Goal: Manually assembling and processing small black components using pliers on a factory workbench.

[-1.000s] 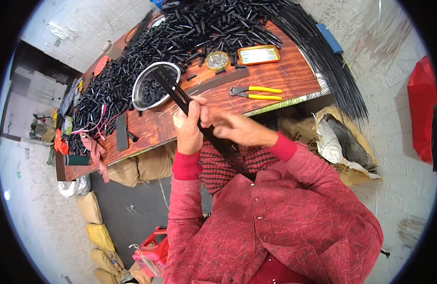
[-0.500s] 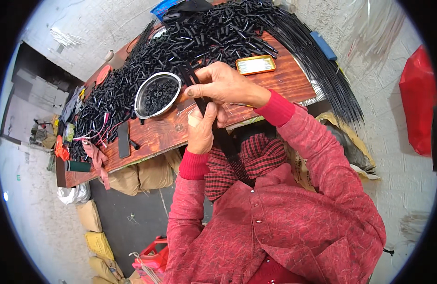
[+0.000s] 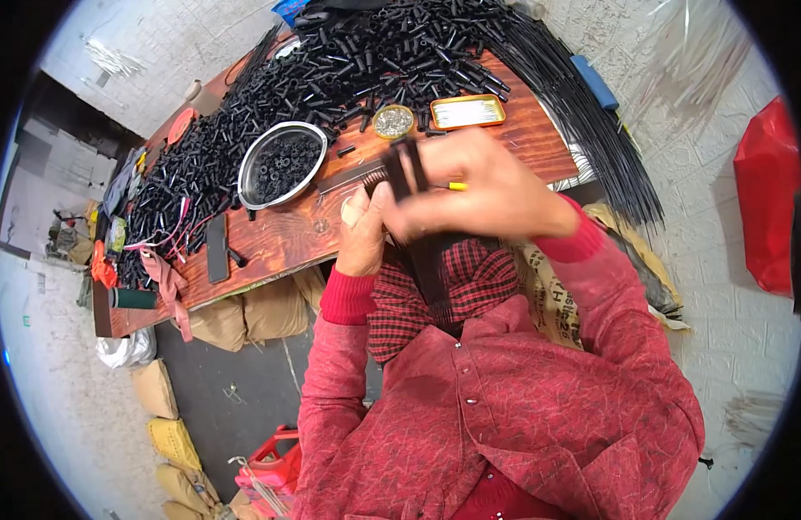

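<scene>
My left hand is closed around a bundle of thin black rods, whose upper ends fan out above the thumb. The bundle slants down across the checked cloth over my lap. Close beside it, my right hand is blurred by motion, its thumb and fingers pinched about dark strip-like pieces at the bundle's upper end. How those pieces join the bundle is too smeared to tell. Just beyond my hands, a metal bowl holds small black rings, with a thin metal ruler-like strip beside it.
Black tube-shaped parts are heaped over the wooden table. A round tin of small pieces and a yellow tray with white sticks stand beyond my right hand. Long black rods hang over the right edge. A phone lies left.
My right hand has moved right and nearer, with its dark pieces pulled back toward me. The left hand has stayed on the bundle. The round tin and the metal strip now show.
</scene>
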`<state>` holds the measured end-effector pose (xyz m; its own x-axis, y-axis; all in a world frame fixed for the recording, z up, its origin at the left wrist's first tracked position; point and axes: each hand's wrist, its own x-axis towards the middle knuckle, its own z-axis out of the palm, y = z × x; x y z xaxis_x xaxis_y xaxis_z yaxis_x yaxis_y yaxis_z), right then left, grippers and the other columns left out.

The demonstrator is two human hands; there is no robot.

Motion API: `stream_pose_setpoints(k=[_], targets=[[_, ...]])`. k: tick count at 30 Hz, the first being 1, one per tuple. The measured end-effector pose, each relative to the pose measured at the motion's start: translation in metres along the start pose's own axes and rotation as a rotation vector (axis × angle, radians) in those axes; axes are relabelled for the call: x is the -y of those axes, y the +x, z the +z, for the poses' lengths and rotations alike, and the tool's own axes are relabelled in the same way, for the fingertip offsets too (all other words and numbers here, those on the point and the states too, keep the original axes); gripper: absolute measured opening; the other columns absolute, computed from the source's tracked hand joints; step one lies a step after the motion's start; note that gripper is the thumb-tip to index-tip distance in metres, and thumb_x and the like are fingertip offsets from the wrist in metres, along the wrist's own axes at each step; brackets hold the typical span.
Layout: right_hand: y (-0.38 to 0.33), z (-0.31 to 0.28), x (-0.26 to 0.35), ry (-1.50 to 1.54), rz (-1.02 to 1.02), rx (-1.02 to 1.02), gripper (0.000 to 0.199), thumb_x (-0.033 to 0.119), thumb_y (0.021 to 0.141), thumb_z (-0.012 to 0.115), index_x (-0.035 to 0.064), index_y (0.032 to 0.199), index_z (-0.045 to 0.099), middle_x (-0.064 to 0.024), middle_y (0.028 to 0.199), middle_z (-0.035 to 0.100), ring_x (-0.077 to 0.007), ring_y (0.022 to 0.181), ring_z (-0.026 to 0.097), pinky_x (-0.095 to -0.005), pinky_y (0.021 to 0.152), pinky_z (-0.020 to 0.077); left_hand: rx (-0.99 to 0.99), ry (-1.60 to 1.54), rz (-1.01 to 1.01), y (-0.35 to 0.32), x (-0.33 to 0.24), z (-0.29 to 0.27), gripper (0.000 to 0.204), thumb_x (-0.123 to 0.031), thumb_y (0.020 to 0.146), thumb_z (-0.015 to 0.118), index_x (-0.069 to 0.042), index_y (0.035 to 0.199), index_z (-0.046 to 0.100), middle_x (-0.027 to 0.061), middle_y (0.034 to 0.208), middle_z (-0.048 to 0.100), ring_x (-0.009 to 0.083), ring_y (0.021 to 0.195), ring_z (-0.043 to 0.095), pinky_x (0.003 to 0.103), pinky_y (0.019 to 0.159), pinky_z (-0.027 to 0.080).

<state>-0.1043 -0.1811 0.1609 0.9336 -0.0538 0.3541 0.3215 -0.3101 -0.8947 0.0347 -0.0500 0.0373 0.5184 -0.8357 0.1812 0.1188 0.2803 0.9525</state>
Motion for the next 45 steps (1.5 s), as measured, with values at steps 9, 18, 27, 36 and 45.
stream_pose_setpoints(k=[9,18,27,36,45], targets=[[-0.067,-0.032,-0.025,-0.178,0.043,0.716,0.053,0.039,0.084,0.075,-0.0002,0.117,0.063,-0.0153,0.112,0.067,-0.0311,0.102,0.066,-0.0396,0.086,0.0533,0.133,-0.13,-0.247,-0.037,0.017,0.018,0.034,-0.029,0.102,0.053,0.002,0.115,0.058,0.0183,0.107,0.07,0.0235,0.1,0.067,0.037,0.092,0.053],[-0.078,0.053,-0.086,0.256,0.318,0.111,0.031,0.026,0.099,0.059,-0.0041,0.107,0.061,-0.0062,0.087,0.065,-0.0145,0.078,0.059,-0.0302,0.071,0.0503,0.156,-0.154,-0.222,-0.048,-0.008,0.04,0.043,-0.029,0.103,0.048,0.005,0.128,0.057,0.0172,0.129,0.061,0.0233,0.119,0.057,0.037,0.106,0.042],[-0.08,0.072,-0.086,0.588,0.39,-0.033,0.031,0.026,0.104,0.05,-0.0038,0.112,0.057,-0.0092,0.088,0.068,-0.0145,0.08,0.066,-0.029,0.073,0.0548,-0.045,-0.33,-0.17,-0.054,-0.017,0.013,0.06,-0.046,0.105,0.036,-0.004,0.148,0.038,0.0183,0.135,0.057,0.0234,0.119,0.058,0.036,0.099,0.044],[-0.071,0.078,-0.086,0.564,0.434,-0.022,0.029,0.023,0.104,0.05,-0.0041,0.111,0.056,-0.0106,0.086,0.068,-0.0158,0.077,0.067,-0.0293,0.071,0.0555,-0.075,-0.215,-0.14,-0.046,-0.023,0.02,0.064,-0.044,0.107,0.027,0.005,0.148,0.032,0.0281,0.14,0.05,0.0281,0.115,0.06,0.039,0.097,0.049],[-0.072,0.074,-0.088,0.58,0.451,-0.038,0.029,0.021,0.103,0.05,-0.005,0.113,0.054,-0.0115,0.087,0.068,-0.0165,0.078,0.067,-0.0302,0.072,0.0566,-0.111,-0.114,-0.198,-0.041,-0.022,0.019,0.054,-0.035,0.107,0.039,0.007,0.141,0.043,0.0207,0.12,0.065,0.0228,0.099,0.068,0.035,0.087,0.056]])
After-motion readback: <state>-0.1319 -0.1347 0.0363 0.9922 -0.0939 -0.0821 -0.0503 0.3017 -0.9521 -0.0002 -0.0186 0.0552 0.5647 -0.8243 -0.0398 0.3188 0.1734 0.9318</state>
